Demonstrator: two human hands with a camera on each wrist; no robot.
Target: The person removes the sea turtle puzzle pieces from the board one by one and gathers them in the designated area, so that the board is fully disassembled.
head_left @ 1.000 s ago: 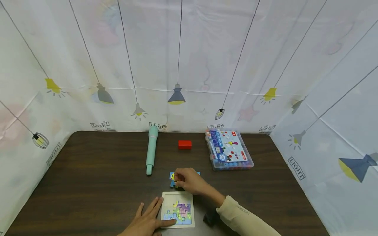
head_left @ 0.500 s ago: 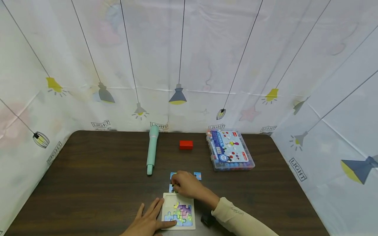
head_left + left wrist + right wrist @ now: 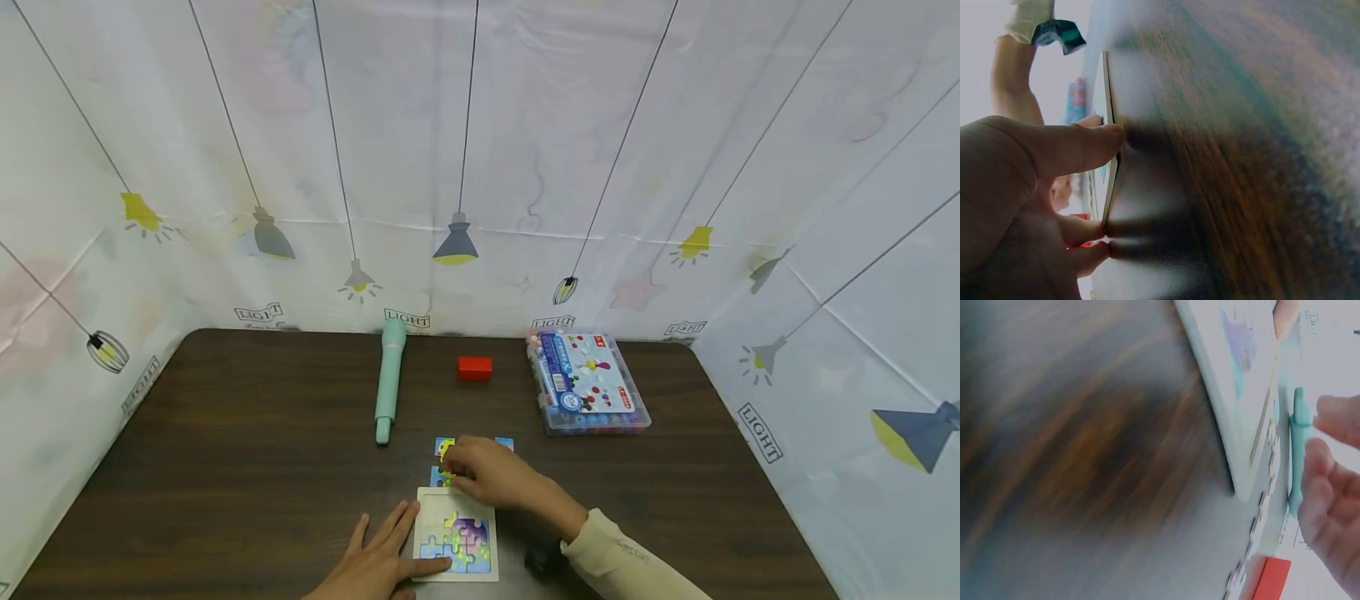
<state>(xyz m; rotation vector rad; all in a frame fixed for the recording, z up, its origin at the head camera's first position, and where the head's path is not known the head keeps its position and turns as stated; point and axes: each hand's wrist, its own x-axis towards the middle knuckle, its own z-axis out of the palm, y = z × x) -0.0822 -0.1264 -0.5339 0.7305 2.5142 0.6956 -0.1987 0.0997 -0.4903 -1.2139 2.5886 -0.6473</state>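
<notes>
In the head view my left hand (image 3: 378,550) lies with spread, straight fingers on the left side of a pale puzzle board (image 3: 493,546); the thumb reaches over its lower part. Joined pieces (image 3: 468,546) in purple, pink, green and blue fill the board's lower right. Beyond the board, my right hand (image 3: 491,471) hovers over several loose blue and yellow puzzle pieces (image 3: 444,446), partly hiding them. The right wrist view shows a gap between thumb and index finger (image 3: 1319,462), with nothing visible in it. In the left wrist view, thumb (image 3: 1091,147) and fingers touch the board's edge.
Farther back on the dark wooden table (image 3: 262,433) are a mint-green stick-shaped thing (image 3: 388,379), a red block (image 3: 475,368) and a clear case of colourful parts (image 3: 588,383). A patterned white curtain (image 3: 360,150) stands behind. A blurred black object (image 3: 546,560) shows by my right sleeve.
My right hand dipped toward the board's far edge, then shifted slightly right, uncovering more of the loose pieces on the left. My left hand stays on the board. The head view has shifted slightly.
</notes>
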